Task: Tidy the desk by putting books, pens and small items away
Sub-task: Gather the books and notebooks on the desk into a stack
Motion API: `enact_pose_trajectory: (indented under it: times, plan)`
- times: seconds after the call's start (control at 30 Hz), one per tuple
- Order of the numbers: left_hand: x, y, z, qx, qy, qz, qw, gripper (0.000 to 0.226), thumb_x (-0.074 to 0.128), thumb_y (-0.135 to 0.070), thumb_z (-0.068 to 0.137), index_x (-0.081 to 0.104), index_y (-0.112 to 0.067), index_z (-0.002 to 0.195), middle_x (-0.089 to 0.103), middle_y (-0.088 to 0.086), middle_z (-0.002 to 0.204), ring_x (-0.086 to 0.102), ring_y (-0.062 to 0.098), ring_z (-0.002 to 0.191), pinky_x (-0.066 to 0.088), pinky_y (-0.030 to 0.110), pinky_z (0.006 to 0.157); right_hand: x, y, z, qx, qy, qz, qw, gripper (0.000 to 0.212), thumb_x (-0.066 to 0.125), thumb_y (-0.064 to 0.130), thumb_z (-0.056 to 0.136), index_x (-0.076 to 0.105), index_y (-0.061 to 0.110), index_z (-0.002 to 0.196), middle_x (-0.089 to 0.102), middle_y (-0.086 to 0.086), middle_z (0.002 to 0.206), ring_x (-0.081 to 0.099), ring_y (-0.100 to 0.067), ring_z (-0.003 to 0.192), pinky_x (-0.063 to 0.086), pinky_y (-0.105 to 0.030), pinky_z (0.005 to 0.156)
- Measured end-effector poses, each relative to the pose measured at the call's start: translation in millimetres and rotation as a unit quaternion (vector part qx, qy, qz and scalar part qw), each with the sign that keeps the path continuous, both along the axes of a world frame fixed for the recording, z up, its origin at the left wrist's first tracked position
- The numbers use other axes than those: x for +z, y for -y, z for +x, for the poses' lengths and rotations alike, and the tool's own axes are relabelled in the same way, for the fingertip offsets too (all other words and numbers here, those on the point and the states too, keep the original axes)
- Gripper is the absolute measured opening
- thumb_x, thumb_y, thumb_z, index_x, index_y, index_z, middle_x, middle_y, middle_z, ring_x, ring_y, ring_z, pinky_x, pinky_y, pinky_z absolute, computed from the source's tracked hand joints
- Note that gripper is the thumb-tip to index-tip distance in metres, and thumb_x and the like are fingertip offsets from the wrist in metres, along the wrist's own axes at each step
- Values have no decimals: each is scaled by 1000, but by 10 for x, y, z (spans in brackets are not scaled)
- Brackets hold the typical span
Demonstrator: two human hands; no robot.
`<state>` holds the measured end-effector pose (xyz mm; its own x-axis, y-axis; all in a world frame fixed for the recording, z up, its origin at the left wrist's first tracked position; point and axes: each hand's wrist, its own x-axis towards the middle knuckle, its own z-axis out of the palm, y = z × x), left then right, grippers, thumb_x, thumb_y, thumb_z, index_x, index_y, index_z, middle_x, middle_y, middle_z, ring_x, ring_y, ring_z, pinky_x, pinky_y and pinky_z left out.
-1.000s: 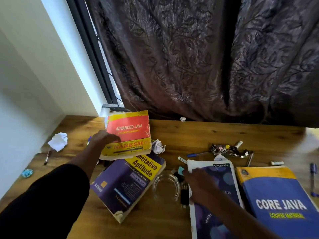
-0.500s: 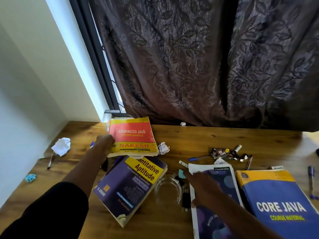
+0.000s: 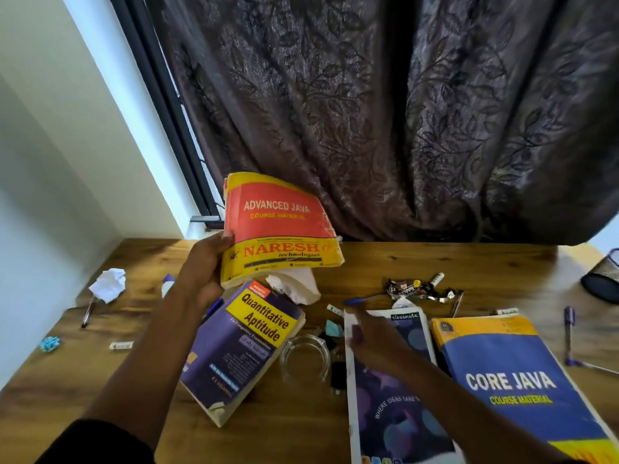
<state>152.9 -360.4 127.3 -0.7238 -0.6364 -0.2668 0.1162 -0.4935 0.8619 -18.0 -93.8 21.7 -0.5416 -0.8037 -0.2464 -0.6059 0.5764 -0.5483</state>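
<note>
My left hand (image 3: 206,266) grips the left edge of the red and yellow Advanced Java book (image 3: 278,229), lifted clear of the desk and tilted up. Below it lies the purple Quantitative Aptitude book (image 3: 241,349). My right hand (image 3: 371,336) rests palm down on the Classmate notebook (image 3: 392,396), fingers stretched toward its top left corner. The blue Core Java book (image 3: 512,383) lies to the right. A blue pen (image 3: 360,300) and a purple pen (image 3: 568,329) lie on the wooden desk (image 3: 351,262).
Crumpled paper (image 3: 109,284) and a pen (image 3: 87,313) sit at the left, more crumpled paper (image 3: 294,286) under the lifted book. A glass ashtray (image 3: 304,358), wrappers (image 3: 415,289), a black mesh holder (image 3: 603,279) at the right edge. Dark curtain (image 3: 402,112) behind the desk.
My left hand has raised the Advanced Java book higher off the desk and tipped it upward. My right hand stays on the notebook, shifted slightly toward its top left.
</note>
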Motion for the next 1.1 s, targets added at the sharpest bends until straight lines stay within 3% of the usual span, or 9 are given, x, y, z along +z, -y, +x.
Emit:
enact_pose_trajectory:
  times: [0.1,0.23,0.33,0.43,0.57,0.7,0.83,1.0,1.1]
  plan:
    - [46,-385,-84,-27,-40,10,999,51,54,-26,99,53,3,141,67,27,124,71,39,100,60,54,84,129,-12,-116,-165,199,-95,961,27,65,34,94,64,22,117,71,-9,102,67,-28,93,52,-37,79]
    - [99,-971,-297,-70,-70,9,995,51,79,-27,82,61,1,122,72,26,109,73,37,92,60,56,86,482,-252,-233,-235,588,-209,745,47,44,50,105,71,14,118,71,-20,119,69,-39,100,54,-58,96]
    - [41,-1432,-539,-71,-45,25,996,56,87,-28,70,62,1,110,69,21,93,72,30,76,63,45,69,735,-630,-368,-212,694,-292,623,63,37,53,99,82,10,103,76,-19,110,75,-37,92,63,-49,74]
    - [-128,-1767,-766,-68,-18,-9,997,42,81,-25,81,65,2,108,72,21,94,73,28,74,62,41,69,777,-1054,-642,-230,690,-361,584,79,33,71,95,81,10,107,74,-22,113,74,-41,95,63,-53,70]
    - [-429,-2282,-1051,-58,54,-69,994,32,70,-24,92,62,0,111,72,23,103,75,26,75,62,38,65,786,-1662,-1014,-226,661,-369,613,92,41,84,87,62,11,138,60,-26,138,59,-48,125,49,-66,100]
    - [-604,-2887,-1276,-94,57,-40,993,16,57,-16,101,57,-10,116,75,17,112,76,30,92,63,42,70,738,-2186,-1285,-198,637,-367,648,60,45,51,105,55,7,144,56,-28,140,55,-48,127,40,-67,110]
    - [-779,-3362,-1423,-155,100,-39,982,27,61,-21,100,54,-17,126,74,13,120,71,39,109,59,58,89,543,-2727,-1555,-197,574,-344,717,42,64,6,92,62,7,134,64,-29,129,65,-49,111,50,-68,96]
    - [-1063,-3777,-1451,-182,215,-118,952,22,68,-18,97,63,-17,118,77,3,111,74,26,103,59,52,94,224,-3182,-1718,-233,481,-299,791,65,78,-1,80,53,16,138,68,-24,125,67,-48,110,54,-66,92]
    - [-1257,-3936,-1469,-176,285,-194,922,22,73,-20,94,66,-17,114,77,1,104,75,18,92,61,42,90,126,-3300,-1710,-231,422,-255,839,54,74,0,84,55,16,133,76,-10,113,75,-31,99,62,-43,73]
